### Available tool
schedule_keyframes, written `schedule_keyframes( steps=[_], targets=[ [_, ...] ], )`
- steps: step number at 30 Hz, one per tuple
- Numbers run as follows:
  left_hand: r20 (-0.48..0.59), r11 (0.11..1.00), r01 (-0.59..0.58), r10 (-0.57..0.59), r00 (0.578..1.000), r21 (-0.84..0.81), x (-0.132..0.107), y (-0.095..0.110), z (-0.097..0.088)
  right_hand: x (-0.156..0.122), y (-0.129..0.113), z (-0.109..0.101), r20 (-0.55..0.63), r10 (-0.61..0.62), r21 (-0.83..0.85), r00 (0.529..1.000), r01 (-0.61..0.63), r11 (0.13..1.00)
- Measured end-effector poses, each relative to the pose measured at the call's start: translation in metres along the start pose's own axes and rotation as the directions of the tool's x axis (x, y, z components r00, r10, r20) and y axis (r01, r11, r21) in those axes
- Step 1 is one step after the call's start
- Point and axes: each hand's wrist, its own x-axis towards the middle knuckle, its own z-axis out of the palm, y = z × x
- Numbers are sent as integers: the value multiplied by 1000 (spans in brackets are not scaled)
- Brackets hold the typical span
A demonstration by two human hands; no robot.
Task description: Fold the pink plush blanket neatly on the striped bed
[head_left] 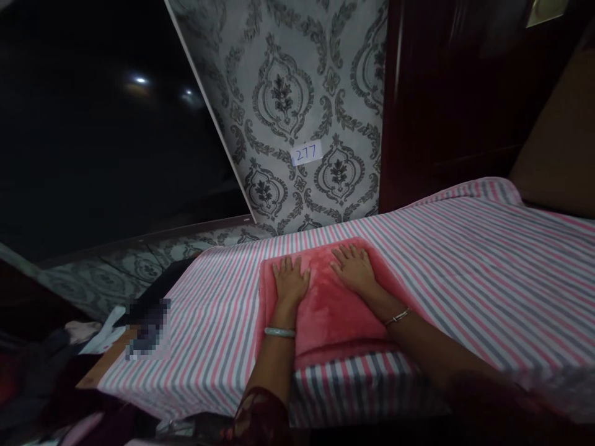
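Note:
A folded pink fleece cloth [332, 316] lies on a bed covered with a pink, grey and white striped sheet [465, 266]. My left hand [290, 279] rests flat on the cloth's left part, fingers spread, a pale bangle on the wrist. My right hand [354, 267] lies flat on the cloth's upper right part, fingers stretched out, a thin bracelet on the wrist. Neither hand grips anything.
A patterned grey wallpaper wall [297, 111] with a small label reading 277 [307, 152] stands behind the bed. Dark wooden furniture [446, 93] rises at the right. Clothes and clutter [79, 347] lie on the floor at the left, beside a dark area.

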Motion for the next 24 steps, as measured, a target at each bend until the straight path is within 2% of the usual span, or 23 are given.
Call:
schedule_keyframes(
  steps=[3, 6, 10, 14, 17, 20, 22, 24],
  targets=[
    [17, 992, 128, -129, 992, 18, 0, -12, -3, 0, 14, -4, 41, 136, -14, 990, -136, 991],
    [34, 974, 226, -225, 974, -23, 2, -25, -5, -1, 29, -3, 76, 214, -12, 974, -214, 977],
    [-40, 920, 347, -359, 932, -185, 1, -37, -5, -3, 39, 4, 54, 226, 5, 973, -226, 974],
    [-86, 910, 357, -381, 921, -212, -3, -40, -12, -1, 37, 0, 63, 232, 29, 971, -234, 972],
    [-101, 941, 281, -303, 948, -189, 6, -30, -23, 8, 24, -14, 26, 181, -9, 983, -180, 984],
    [-50, 977, 117, -128, 990, -178, 27, -7, -31, 23, 3, -27, -56, -28, -13, 998, 27, 1000],
    [10, 988, -5, 7, 1000, -157, 40, 10, -30, 32, -9, -29, -57, -143, 8, 988, 143, 990],
    [60, 987, -111, 118, 991, -113, 47, 24, -23, 38, -16, -24, -21, -188, 19, 982, 188, 982]
  ],
)
